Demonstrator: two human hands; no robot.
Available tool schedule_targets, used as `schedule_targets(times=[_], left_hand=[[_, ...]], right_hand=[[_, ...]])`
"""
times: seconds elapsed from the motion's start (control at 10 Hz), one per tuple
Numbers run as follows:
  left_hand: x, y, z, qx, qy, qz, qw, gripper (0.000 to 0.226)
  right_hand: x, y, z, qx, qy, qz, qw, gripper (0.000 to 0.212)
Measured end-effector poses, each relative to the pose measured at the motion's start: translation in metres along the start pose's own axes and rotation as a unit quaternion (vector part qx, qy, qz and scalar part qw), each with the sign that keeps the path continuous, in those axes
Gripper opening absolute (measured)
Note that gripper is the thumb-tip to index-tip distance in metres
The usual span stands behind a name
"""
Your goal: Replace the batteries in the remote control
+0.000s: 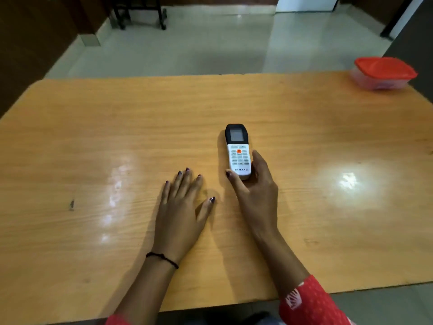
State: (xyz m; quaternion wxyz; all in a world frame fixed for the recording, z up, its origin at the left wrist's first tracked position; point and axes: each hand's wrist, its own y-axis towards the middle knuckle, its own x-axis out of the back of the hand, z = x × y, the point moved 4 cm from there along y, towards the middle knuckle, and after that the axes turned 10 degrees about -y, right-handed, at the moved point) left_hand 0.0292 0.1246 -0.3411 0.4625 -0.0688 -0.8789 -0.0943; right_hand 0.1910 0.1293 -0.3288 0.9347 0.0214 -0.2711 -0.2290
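A white remote control (238, 151) with a black top and a small screen lies face up near the middle of the wooden table (93, 137). My right hand (254, 186) wraps its near end, thumb on the left side and fingers along the right side. My left hand (181, 207) rests flat on the table, palm down with fingers spread, a little to the left of the remote and apart from it. No batteries are in view.
A clear plastic box with a red lid (384, 72) stands at the table's far right corner. Beyond the far edge lies a pale tiled floor with dark furniture legs (140, 17) at the back left.
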Motion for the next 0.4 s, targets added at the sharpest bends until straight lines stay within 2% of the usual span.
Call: schedule_targets(times=[0.1,0.2,0.4], left_hand=[[0.011,0.006,-0.008,0.047,-0.089,0.001,0.995,0.052],[0.046,0.02,-0.035,0.069,-0.158,-0.005,0.985,0.045],[0.192,0.052,-0.133,0.002,-0.169,-0.016,0.985,0.037]], right_hand=[[0.013,0.004,0.004,-0.043,0.015,0.02,0.999,0.051],[0.035,0.014,0.027,-0.072,-0.013,0.053,0.996,0.046],[0.133,0.046,0.157,-0.041,-0.069,0.1,0.992,0.042]])
